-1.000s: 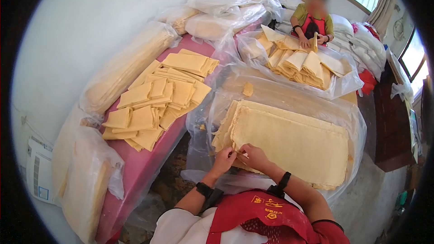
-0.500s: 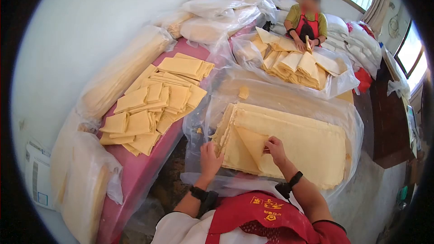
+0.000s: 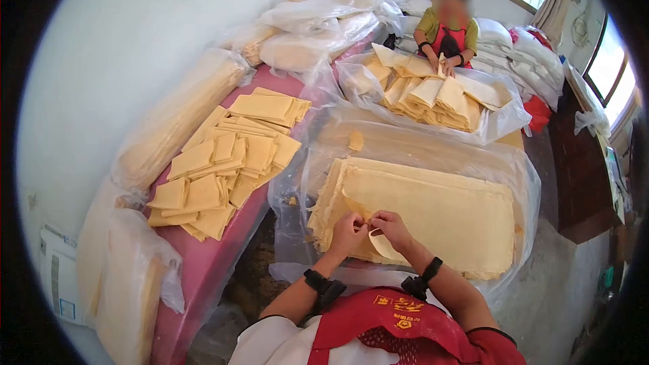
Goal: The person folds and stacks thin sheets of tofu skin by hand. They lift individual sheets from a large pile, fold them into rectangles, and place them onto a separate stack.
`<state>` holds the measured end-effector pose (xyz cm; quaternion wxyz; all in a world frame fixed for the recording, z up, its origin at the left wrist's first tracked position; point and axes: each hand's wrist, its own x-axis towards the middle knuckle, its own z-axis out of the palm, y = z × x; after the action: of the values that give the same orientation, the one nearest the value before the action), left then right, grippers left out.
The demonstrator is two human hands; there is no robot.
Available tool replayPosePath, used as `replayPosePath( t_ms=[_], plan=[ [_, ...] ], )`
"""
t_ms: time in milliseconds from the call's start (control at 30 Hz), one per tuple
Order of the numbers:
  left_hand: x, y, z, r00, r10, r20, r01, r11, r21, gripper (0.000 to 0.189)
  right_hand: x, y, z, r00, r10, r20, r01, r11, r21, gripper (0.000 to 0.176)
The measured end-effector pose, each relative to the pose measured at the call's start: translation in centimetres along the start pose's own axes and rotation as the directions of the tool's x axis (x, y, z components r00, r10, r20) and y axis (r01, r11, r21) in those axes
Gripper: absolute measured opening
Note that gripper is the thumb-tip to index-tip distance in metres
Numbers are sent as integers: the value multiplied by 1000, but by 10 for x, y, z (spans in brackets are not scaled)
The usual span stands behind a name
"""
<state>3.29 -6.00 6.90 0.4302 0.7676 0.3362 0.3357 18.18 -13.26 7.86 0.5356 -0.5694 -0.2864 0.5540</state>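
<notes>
A stack of large pale-yellow sheets point(image 3: 439, 220), which look like tofu skin, lies before me with ragged edges. At its left end, the top sheet's near corner point(image 3: 382, 247) is lifted and curled. My left hand point(image 3: 347, 235) is closed, its fingertips pinching this sheet's edge. Close beside it, my right hand point(image 3: 393, 228) also pinches the raised sheet between thumb and fingers. The fingertips of both hands almost meet, and they partly hide the fold.
Folded sheets point(image 3: 223, 155) are piled on a pink surface point(image 3: 177, 297) at left, beside plastic-wrapped bundles point(image 3: 182, 108). Clear plastic point(image 3: 531, 182) surrounds the stack. Across from me, a co-worker point(image 3: 454, 27) handles sheets over a plastic-lined heap point(image 3: 433, 101). A dark wooden cabinet point(image 3: 574, 182) stands right.
My left hand has moved right from the stack's left edge to meet my right hand. My right hand has shifted slightly left and down, and the raised flap is now smaller and curled.
</notes>
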Motion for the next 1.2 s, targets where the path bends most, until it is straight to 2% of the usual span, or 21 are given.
replayPosePath(
  t_ms=[133,200,233,267,300,367,400,467,500,533,567,633,667,733,767,833,933,1067,1133,1167,1200],
  plan=[
    [-5,-3,-9,1000,-17,-21,17,1000,-7,14,4,4,5,993,-120,-16,115,975,-190,12],
    [-9,-7,-17,999,-32,-26,32,999,13,11,9,7,-4,969,-241,-55,194,878,-438,13],
    [-14,-18,-20,992,-127,-29,129,986,101,11,13,8,-16,968,-247,-52,200,876,-438,13],
    [-21,-30,-23,974,-221,-41,225,957,186,10,17,8,-33,963,-195,-187,134,946,-296,14],
    [-31,-42,-26,975,-216,-47,221,958,185,10,20,9,-47,944,-120,-308,81,987,-138,15],
    [-41,-62,-31,874,-475,101,486,856,-178,10,17,12,-57,954,-63,-292,15,986,-164,14],
    [-38,-69,-31,875,-472,105,483,857,-179,10,15,16,-61,960,10,-278,-65,980,-190,13],
    [-37,-58,-32,934,-350,-64,337,928,-157,17,8,15,-43,962,5,-274,-64,976,-207,13],
    [-36,-54,-31,932,-356,-63,343,926,-158,17,9,19,-37,967,-3,-256,-52,977,-207,14],
    [-19,-13,-40,983,12,-181,32,970,240,21,13,21,-33,972,-19,-233,-31,978,-207,14],
    [-7,10,-46,908,396,-138,-230,746,625,25,21,32,-33,975,-22,-222,-30,973,-228,14],
    [2,-53,-23,940,304,154,-335,738,586,37,19,25,-24,977,-30,-213,-15,978,-207,13],
    [4,-59,-25,940,310,141,-327,711,622,37,23,24,-12,972,-22,-234,-25,980,-196,13],
    [13,-59,-5,883,75,463,-344,775,530,43,29,31,-2,976,-113,-188,92,989,-118,12],
    [16,-55,2,868,118,483,-380,784,491,43,17,19,-12,961,-184,-204,178,983,-52,12],
    [12,-59,1,968,130,216,-231,802,551,47,10,6,-54,922,-225,-317,251,967,45,11],
    [13,-48,-8,935,172,309,-318,795,517,43,-16,-1,-149,801,-364,-476,475,869,135,13],
    [20,-41,-13,923,91,374,-297,785,543,44,-84,-3,-220,741,-282,-610,586,716,380,20],
    [30,-27,-2,867,-144,476,-225,741,633,53,-101,28,-215,730,-194,-655,561,718,412,22],
    [29,-20,4,856,-119,502,-252,752,609,53,-109,42,-212,716,-100,-691,533,719,447,26],
    [26,-16,9,881,29,473,-330,752,570,52,-110,51,-199,718,-82,-692,483,774,410,34]
  ],
)
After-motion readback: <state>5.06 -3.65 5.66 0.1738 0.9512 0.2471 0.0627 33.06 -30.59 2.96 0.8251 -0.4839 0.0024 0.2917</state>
